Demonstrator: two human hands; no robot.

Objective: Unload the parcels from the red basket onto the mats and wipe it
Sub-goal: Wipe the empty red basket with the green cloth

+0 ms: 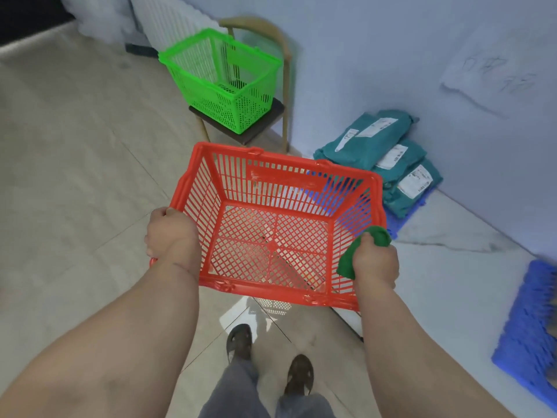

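Observation:
The red basket [271,182] is held up in front of me above the floor, with nothing inside it. My left hand [171,236] grips its left rim. My right hand [375,262] grips a green cloth [351,257] bunched against the basket's right wall. Several teal parcels [382,146] with white labels lie stacked on a blue mat [394,224] by the wall, beyond the basket's right side.
A green basket [223,79] sits on a dark-seated chair [259,128] behind the red one. A second blue mat [530,336] lies on the floor at the right. A white radiator [168,22] stands at the back. My feet [268,357] are below the basket.

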